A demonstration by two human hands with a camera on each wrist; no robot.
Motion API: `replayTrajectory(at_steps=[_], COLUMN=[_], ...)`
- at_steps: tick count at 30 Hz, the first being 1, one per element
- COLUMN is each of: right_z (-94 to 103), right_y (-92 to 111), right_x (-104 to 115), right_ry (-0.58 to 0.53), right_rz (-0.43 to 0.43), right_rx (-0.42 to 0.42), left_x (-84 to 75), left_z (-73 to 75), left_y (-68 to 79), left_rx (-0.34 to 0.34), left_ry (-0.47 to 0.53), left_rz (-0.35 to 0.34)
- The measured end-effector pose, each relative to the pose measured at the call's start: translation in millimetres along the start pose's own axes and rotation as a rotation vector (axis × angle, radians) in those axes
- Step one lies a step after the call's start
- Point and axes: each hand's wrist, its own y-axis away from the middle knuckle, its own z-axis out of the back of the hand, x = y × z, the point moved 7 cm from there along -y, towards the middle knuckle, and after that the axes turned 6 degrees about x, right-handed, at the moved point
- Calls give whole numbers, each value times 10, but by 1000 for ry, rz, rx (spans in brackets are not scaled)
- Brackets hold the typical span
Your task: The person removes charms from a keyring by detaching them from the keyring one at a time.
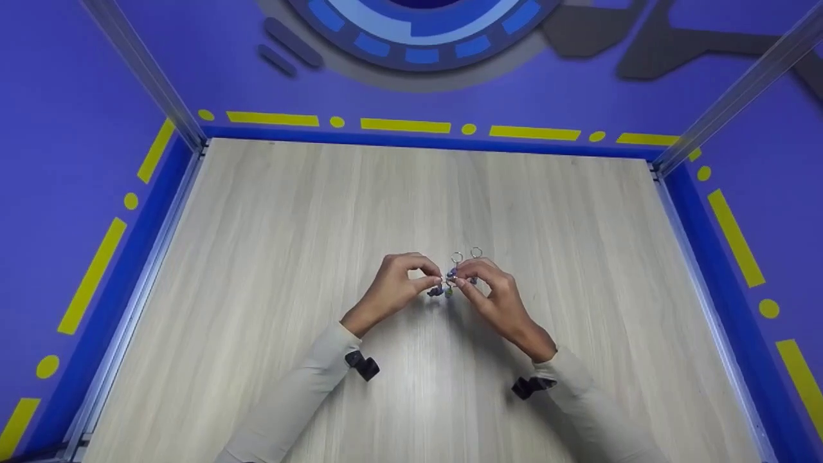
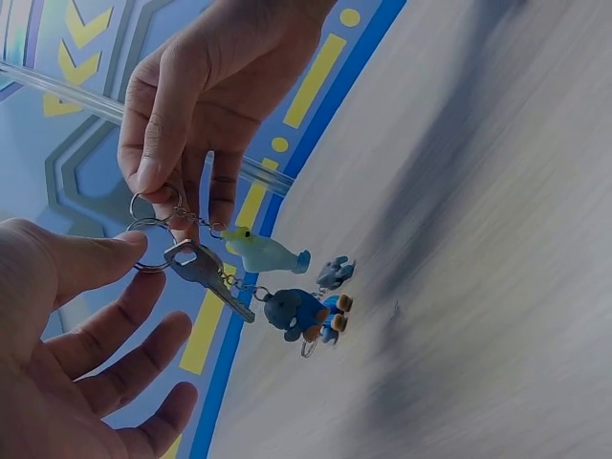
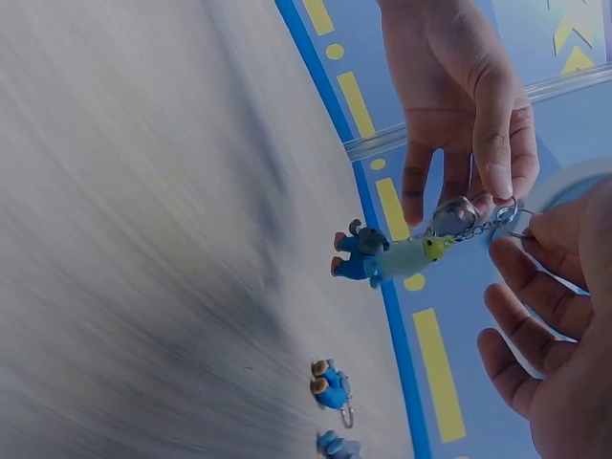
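My left hand (image 1: 402,280) pinches a metal split ring (image 2: 150,251) between thumb and index finger; its other fingers are spread in the left wrist view. A silver key (image 2: 203,274) and a small blue elephant figure (image 2: 295,312) hang near that ring. Opposite, my right hand (image 1: 498,296) pinches a second ring (image 2: 158,199), close against the first. From its chain dangles a pale green figure (image 3: 406,256) with a yellow-green head. I cannot tell whether the two rings are linked. Both hands hold these things above the table.
Two more keychains lie on the wooden table (image 1: 308,225) just beyond my right hand, their rings (image 1: 456,257) pointing away. One is a blue figure (image 3: 330,385) with orange feet; the other is a grey-blue figure (image 3: 337,445). Blue-purple panels (image 1: 514,96) enclose the back and sides.
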Motion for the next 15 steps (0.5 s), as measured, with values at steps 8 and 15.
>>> replayTrajectory(at_steps=[8, 15], right_z=[-39, -64], right_y=[15, 14], right_x=[-46, -89], right_ry=[-26, -41], right_rz=[-14, -18], right_rx=[-5, -17], left_x=[41, 51], left_z=[21, 53], left_y=[29, 30], left_rx=[-29, -44], left_ry=[14, 15], left_rz=[-8, -13])
